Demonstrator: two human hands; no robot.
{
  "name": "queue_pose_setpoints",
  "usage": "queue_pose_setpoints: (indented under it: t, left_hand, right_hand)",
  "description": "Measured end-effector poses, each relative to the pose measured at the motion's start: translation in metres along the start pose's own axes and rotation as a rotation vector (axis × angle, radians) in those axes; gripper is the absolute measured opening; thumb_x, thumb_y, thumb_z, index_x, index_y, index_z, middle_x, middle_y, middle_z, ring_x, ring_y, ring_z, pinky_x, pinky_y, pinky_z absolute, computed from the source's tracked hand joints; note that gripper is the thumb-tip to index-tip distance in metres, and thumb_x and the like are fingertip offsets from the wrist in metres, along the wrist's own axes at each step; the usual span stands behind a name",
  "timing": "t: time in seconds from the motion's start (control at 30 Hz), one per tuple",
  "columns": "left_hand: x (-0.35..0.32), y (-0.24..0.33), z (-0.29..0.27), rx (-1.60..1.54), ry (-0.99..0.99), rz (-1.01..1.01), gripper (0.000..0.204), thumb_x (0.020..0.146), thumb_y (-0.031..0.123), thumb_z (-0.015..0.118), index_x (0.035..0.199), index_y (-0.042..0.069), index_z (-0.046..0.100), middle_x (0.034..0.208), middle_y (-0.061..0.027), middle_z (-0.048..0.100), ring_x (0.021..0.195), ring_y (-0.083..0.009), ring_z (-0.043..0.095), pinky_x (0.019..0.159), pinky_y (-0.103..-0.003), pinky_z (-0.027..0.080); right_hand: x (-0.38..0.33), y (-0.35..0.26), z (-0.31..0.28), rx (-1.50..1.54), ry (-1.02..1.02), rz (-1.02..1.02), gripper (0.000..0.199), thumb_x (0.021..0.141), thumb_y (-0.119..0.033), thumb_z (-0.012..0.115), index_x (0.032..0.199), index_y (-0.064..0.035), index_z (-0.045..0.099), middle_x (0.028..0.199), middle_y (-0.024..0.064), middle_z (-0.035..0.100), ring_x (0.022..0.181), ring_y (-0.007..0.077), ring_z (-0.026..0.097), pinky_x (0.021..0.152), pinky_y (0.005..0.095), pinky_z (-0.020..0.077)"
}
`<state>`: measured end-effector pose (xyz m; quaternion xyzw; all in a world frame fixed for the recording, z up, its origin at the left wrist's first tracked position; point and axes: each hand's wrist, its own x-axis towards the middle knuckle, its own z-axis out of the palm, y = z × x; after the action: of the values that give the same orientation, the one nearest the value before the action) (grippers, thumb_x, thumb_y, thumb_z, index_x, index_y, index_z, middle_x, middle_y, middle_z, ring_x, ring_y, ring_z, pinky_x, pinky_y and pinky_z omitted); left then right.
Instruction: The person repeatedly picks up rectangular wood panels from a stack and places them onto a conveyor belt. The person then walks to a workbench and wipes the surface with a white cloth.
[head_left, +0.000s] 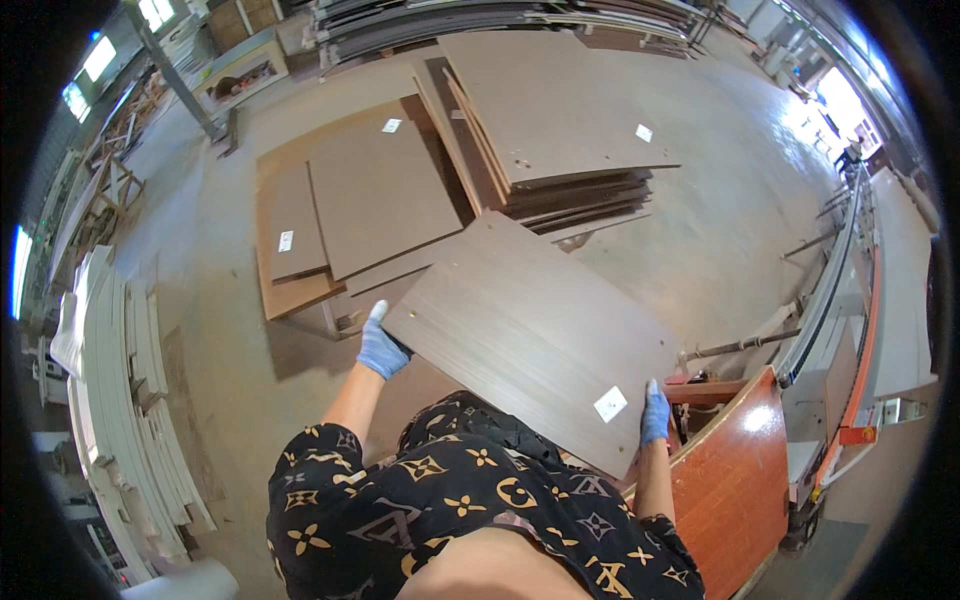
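A brown wood-grain panel [530, 325] spans the space in front of my body, tilted, with a white label [610, 404] near its lower right corner and small holes near its corners. My left hand [380, 345], in a blue glove, grips its left edge, thumb on top and fingers underneath. At the opposite edge my right hand [655, 414], gloved alike, is closed on the panel's side. Beyond the panel, a tall stack of similar brown panels [560, 110] rises, and a lower pile of labelled panels [380, 190] lies to its left.
On the right stand a reddish-brown wooden board [735, 490] and a long machine with an orange rail [855, 400]. White strips [120, 400] are piled at the left. Long dark boards [420, 30] lie stacked at the back, near a metal post [170, 70]. Concrete floor [720, 230] surrounds the stacks.
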<state>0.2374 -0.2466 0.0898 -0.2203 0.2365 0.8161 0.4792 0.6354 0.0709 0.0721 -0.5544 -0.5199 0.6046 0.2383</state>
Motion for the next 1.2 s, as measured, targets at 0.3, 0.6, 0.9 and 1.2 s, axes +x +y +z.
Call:
queue_pose_setpoints:
  t: [0.3,0.6,0.9,1.2]
  left_hand:
    - [-0.025,-0.026,-0.060,0.106,-0.034,0.102,0.055,0.082,0.028,0.052,0.129,0.009,0.033,0.129,-0.0121,0.040,0.114,-0.0316,0.042,0.096,-0.045,0.036]
    - [0.017,0.108,-0.076,0.527,0.162,0.647,0.042,0.078,0.015,0.057,0.117,0.006,0.043,0.102,-0.0097,0.054,0.090,-0.0255,0.053,0.078,-0.042,0.045]
    - [0.081,0.055,-0.042,0.696,0.045,0.154,0.021,0.083,0.037,0.055,0.073,0.020,0.048,0.061,0.0086,0.042,0.053,-0.0052,0.039,0.045,-0.020,0.031]
    - [0.123,-0.121,-0.051,0.730,0.149,-0.337,0.032,0.082,0.038,0.053,0.109,0.021,0.054,0.116,-0.0034,0.051,0.104,-0.0262,0.048,0.084,-0.048,0.042]
  right_hand:
    - [-0.051,0.011,0.238,0.036,0.100,-0.023,0.039,0.085,-0.041,0.050,0.077,-0.0031,0.053,0.072,0.0013,0.046,0.066,0.0124,0.037,0.062,0.0284,0.0381]
    - [-0.106,-0.051,0.318,0.119,-0.725,0.196,0.029,0.084,-0.025,0.056,0.109,-0.0104,0.050,0.090,0.0057,0.059,0.071,0.0140,0.056,0.065,0.0278,0.0491]
    - [-0.028,-0.012,0.158,0.406,-0.373,0.278,0.030,0.084,-0.026,0.056,0.111,-0.0141,0.050,0.089,0.0037,0.059,0.065,0.0125,0.057,0.060,0.0277,0.0495]
    - [0.031,-0.005,-0.121,0.923,0.141,-0.066,0.022,0.082,-0.037,0.054,0.076,-0.0164,0.052,0.061,-0.0035,0.048,0.046,0.0092,0.041,0.044,0.0261,0.0376]
